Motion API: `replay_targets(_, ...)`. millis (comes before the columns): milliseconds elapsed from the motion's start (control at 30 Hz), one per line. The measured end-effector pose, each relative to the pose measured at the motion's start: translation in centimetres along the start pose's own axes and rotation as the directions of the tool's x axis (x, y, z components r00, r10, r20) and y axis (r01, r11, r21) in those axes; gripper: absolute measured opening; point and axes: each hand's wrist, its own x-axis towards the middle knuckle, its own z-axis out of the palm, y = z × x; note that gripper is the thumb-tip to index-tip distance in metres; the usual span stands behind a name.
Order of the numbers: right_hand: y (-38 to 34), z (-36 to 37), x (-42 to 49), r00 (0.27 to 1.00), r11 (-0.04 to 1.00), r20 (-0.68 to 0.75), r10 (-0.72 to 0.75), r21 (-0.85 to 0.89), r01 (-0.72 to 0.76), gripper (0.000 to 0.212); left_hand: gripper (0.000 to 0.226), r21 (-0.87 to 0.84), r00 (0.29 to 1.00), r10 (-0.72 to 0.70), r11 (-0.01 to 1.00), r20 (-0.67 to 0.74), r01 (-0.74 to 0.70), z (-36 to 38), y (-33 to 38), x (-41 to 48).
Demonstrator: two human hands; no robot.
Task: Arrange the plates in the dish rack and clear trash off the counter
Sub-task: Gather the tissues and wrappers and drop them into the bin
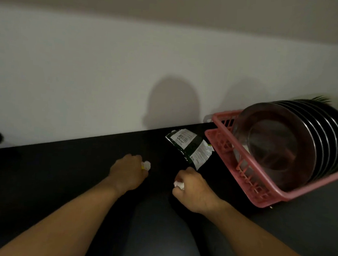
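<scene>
Plates (281,146), dark, stand on edge in a row in the pink dish rack (246,184) at the right of the black table (63,165). Left hand (129,172): grip curled round a crumpled white wad (147,165); right hand (193,187): grip curled round a second wad (178,184). A dark printed wrapper (189,147) lies flat just beside the rack

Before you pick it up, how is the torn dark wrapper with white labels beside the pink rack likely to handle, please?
The torn dark wrapper with white labels lies flat and creased on the black counter, so probably light and floppy. Its ragged edge suggests thin film that may tear further. Pushed, it would likely slide, not roll.
</scene>
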Motion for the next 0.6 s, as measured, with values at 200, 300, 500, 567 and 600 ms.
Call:
replay_targets(200,0.6,-2.5,-3.0,0.996,0.968,-0.053,0.073,0.242,-0.059,0.012,0.025,0.021,0.999,0.038,0.999,0.01,-0.038,0.5,3.1,-4.2)
replay_targets(300,1.3,-4.1,-5.5,0.995,0.947,-0.059,0.079,0.316,-0.056,0.018,0.018,0.011,0.997,0.081,0.997,0.007,-0.081,0.0,5.0,-6.5)
replay_targets(500,3.3,-5.9,-10.5,0.957,0.959,-0.28,0.078,0.283,0.004,0.023,0.05,-0.177,0.967,0.256,0.951,0.001,-0.252,1.2,8.9,-11.0)
replay_targets(567,3.8,-6.0,-12.1,0.956,0.961,-0.279,0.093,0.277,-0.013,0.028,0.047,-0.176,0.948,0.318,0.934,0.01,-0.311,1.6,10.4,-12.3)
replay_targets(600,4.2,-6.1,-12.8,0.956,0.959,-0.275,0.104,0.281,-0.023,0.03,0.037,-0.195,0.94,0.341,0.922,0.004,-0.334,1.8,11.1,-12.8)
